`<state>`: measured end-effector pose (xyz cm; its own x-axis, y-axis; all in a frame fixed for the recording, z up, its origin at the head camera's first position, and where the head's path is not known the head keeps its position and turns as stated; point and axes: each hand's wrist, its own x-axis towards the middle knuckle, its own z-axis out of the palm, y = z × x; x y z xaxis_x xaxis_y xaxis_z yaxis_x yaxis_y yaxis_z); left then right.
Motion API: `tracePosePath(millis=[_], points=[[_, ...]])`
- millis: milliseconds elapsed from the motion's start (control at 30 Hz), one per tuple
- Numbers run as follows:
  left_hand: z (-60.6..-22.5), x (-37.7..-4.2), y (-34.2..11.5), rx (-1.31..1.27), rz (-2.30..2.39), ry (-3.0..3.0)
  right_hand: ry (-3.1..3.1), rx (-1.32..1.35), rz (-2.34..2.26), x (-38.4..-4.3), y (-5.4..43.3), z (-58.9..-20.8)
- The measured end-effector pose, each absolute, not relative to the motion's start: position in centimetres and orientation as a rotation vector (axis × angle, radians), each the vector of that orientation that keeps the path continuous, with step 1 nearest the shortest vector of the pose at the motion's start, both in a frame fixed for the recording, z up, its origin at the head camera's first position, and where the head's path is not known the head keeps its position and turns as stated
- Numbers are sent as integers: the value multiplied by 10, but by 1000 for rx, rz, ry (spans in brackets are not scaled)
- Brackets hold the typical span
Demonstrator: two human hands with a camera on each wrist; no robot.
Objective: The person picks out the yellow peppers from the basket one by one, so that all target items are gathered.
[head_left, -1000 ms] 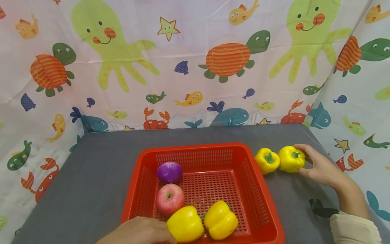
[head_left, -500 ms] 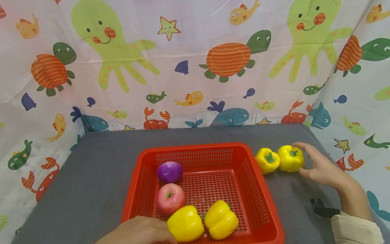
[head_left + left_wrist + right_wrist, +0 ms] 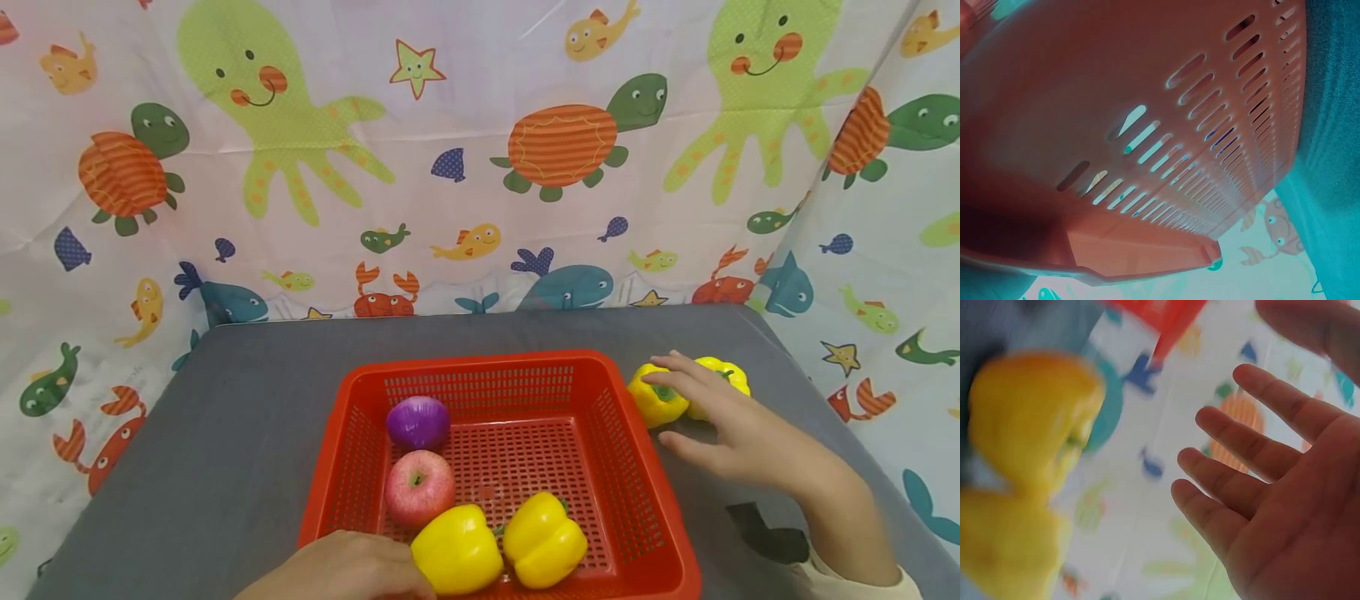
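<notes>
My right hand (image 3: 738, 425) hovers open beside the two yellow bell peppers outside the basket. Its fingers overlap the left pepper (image 3: 657, 408) and partly cover the right pepper (image 3: 726, 375) in the head view. The right wrist view shows the spread fingers (image 3: 1254, 450) apart from the blurred peppers (image 3: 1032, 419). At the bottom, my left hand (image 3: 345, 567) grips the near-left rim of the red plastic basket (image 3: 480, 363); its fingertips are hidden. In the basket lie a purple onion (image 3: 418, 422), a red apple (image 3: 420, 490) and two yellow peppers (image 3: 457, 550).
The basket's slotted outer wall (image 3: 1085, 81) fills much of the left wrist view. Grey cloth (image 3: 225, 433) covers the table. A curtain (image 3: 480, 167) printed with sea animals stands behind and at both sides. A dark strap (image 3: 765, 533) hangs by my right wrist.
My right hand has let go of the right outside pepper and moved left, over toward the left one. That right pepper shifted slightly left earlier. The left hand has stayed in place.
</notes>
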<state>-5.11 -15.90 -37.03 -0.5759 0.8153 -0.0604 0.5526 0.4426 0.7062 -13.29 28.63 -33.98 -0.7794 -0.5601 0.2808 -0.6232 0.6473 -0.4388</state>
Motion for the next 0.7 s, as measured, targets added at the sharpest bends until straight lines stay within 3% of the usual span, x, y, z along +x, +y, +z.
tracePosePath(millis=[300, 700], points=[[-375, -54, -163, 1255, 896, 2327, -2969, 1166, 770, -110, 221, -347], [-376, -54, -162, 1277, 881, 2332, -2981, 1599, 824, -91, 178, -372]])
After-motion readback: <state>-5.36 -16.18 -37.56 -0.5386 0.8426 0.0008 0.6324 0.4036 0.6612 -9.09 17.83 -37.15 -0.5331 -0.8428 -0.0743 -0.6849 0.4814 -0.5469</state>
